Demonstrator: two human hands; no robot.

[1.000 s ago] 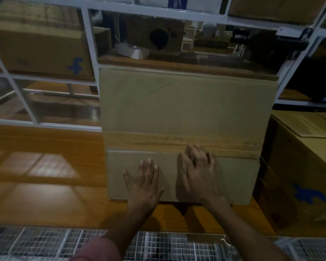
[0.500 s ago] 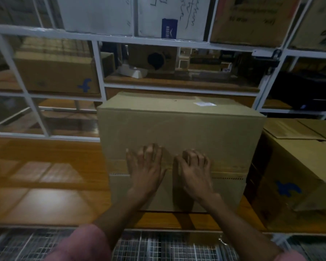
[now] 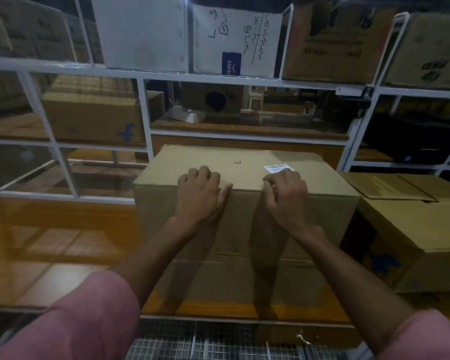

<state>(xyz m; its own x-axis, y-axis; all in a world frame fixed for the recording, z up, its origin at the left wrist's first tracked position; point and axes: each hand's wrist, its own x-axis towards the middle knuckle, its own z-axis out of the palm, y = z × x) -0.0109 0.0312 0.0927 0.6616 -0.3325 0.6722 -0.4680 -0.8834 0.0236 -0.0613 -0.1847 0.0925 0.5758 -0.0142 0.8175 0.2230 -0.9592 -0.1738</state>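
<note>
Nearest the viewer, two pink sleeves are seen, the left sleeve [image 3: 83,320] and the right sleeve [image 3: 421,339], with bare forearms stretched forward over a strip of wire mesh [image 3: 218,344]. Beyond the mesh, a glossy wooden shelf [image 3: 50,229] is lit from above. A large plain cardboard box [image 3: 244,224] is stood on this shelf, in the middle of the view, its front face turned to the person.

The top front edge of the box is gripped by both hands. The left hand [image 3: 200,196] is hooked over that edge, its fingers curled onto the top and its thumb laid along the front face. The right hand [image 3: 286,196] is curled over the same edge, a little apart from the left. A small white label [image 3: 278,168] is stuck on the box top, just behind the right hand's fingers.

Just beside the box, to the right, a second carton [image 3: 426,229] with a blue mark is set. Behind, a white rack frame [image 3: 146,120] is seen, with a brown carton [image 3: 94,118] at the left, and a white box [image 3: 234,40] marked with handwriting is stored above.
</note>
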